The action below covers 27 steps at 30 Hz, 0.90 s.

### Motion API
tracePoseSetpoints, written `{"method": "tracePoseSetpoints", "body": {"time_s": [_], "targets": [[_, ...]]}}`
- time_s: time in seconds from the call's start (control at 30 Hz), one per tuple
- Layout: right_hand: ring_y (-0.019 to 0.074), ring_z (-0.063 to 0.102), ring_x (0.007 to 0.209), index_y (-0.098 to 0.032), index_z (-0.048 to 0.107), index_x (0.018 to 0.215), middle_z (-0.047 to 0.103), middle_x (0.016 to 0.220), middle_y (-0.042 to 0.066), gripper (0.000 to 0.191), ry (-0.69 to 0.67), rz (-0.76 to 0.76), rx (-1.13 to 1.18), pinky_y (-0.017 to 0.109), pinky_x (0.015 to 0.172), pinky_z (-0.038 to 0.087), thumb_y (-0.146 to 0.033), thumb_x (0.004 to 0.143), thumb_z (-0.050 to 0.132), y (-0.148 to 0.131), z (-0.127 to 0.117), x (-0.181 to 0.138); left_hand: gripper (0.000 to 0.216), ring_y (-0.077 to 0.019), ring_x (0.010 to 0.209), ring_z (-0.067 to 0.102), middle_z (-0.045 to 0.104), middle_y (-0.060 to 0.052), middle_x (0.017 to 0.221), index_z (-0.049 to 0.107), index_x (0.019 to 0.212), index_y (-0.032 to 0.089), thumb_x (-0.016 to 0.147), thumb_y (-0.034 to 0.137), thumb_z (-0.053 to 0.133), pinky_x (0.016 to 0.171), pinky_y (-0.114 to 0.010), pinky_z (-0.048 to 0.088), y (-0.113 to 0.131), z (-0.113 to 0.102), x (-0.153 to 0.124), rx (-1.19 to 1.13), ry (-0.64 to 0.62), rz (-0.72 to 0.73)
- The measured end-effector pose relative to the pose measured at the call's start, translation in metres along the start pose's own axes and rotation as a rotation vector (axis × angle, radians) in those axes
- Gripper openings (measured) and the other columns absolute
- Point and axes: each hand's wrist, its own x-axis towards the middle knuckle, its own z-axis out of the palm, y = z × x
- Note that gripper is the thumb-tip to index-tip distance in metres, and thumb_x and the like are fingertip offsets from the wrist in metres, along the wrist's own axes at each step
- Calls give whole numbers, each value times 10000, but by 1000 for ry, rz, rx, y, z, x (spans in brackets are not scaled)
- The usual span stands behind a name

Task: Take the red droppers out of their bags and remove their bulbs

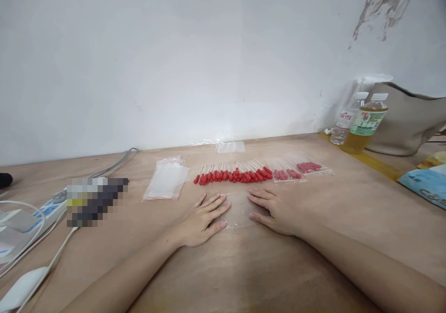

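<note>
My left hand [208, 217] lies flat, fingers apart, at the left edge of a clear plastic bag [238, 210]. At the bag's right edge rests my right hand [275, 210], also flat with fingers spread. The bag lies on the table between them, thin and hard to make out. Just beyond it is a row of red-ended pieces with thin clear stems [235, 175], stems pointing toward the wall. Right of the row, a clear bag [288, 172] and another clear bag [313, 165] hold several such pieces. A stack of zip bags [166, 180] lies to the left.
A small clear packet [230, 147] lies near the wall. At the right stand two bottles, one with yellow drink [365, 124], beside a grey bag [407, 122] and a blue packet [427, 185]. A power strip [49, 209], cables and a white charger [22, 289] occupy the left.
</note>
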Motion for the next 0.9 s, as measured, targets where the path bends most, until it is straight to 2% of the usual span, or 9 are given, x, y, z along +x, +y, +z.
{"method": "tracePoseSetpoints", "body": {"time_s": [0.1, 0.2, 0.3, 0.37, 0.53, 0.63, 0.73, 0.8, 0.9], "targets": [[232, 421, 1151, -190, 461, 1232, 473, 1253, 89, 573, 8, -31, 23, 386, 977, 308, -534, 774, 442, 3, 1, 0, 468, -217, 1302, 164, 201, -25, 1420, 280, 1314, 313, 866, 429, 354, 1054, -468, 77, -3, 1, -1, -93, 48, -26], [207, 516, 1027, -200, 579, 1093, 566, 1133, 88, 431, 133, -18, 43, 338, 885, 379, -470, 769, 488, 11, -2, 2, 409, -212, 1254, 280, 323, -51, 1366, 433, 1231, 262, 856, 418, 379, 1030, -401, 222, -8, 6, 3, -267, 217, -158], [175, 561, 839, -187, 649, 824, 633, 890, 69, 228, 346, 118, -83, 303, 785, 392, -315, 794, 463, 27, -13, 4, 387, -203, 1134, 416, 484, -74, 1206, 477, 1167, 213, 828, 397, 441, 956, -366, 329, -16, 10, 11, -395, 395, -289], [193, 541, 826, -179, 635, 781, 617, 843, 68, 177, 433, 248, -265, 319, 768, 366, -223, 749, 467, 43, -23, 2, 409, -210, 1067, 451, 530, -67, 1113, 487, 1133, 206, 764, 374, 543, 924, -371, 347, -20, 13, 15, -412, 437, -301], [225, 501, 920, -153, 578, 926, 572, 1002, 89, 336, 223, 339, -567, 315, 725, 329, -89, 627, 439, 77, -39, -9, 457, -180, 924, 483, 517, -28, 941, 472, 1123, 222, 686, 218, 605, 846, -339, 382, -20, 13, 18, -486, 381, -247], [215, 506, 918, -157, 570, 957, 578, 1018, 98, 317, 139, 334, -639, 311, 721, 318, -94, 690, 410, 85, -39, -12, 488, -135, 850, 481, 465, -20, 923, 435, 1151, 234, 687, 114, 531, 762, -264, 416, -13, 13, 15, -592, 371, -202], [207, 529, 879, -165, 601, 891, 610, 949, 101, 254, 94, 331, -656, 301, 700, 317, -149, 789, 369, 87, -39, -11, 438, -99, 792, 482, 399, -48, 1084, 501, 1073, 223, 664, 66, 491, 697, -223, 427, -5, 13, 12, -663, 366, -191], [205, 547, 840, -169, 617, 821, 626, 887, 97, 248, 50, 330, -656, 299, 680, 315, -182, 808, 370, 86, -41, -9, 341, -77, 713, 485, 409, -60, 1102, 564, 970, 183, 660, 67, 485, 638, -206, 424, -1, 10, 10, -715, 311, -219], [211, 568, 792, -168, 626, 762, 637, 812, 98, 220, -29, 364, -670, 302, 653, 314, -194, 783, 408, 79, -50, -8, 251, -71, 605, 476, 535, -31, 839, 607, 905, 147, 681, 111, 501, 565, -195, 402, -5, -3, 6, -822, 141, -253]]}}
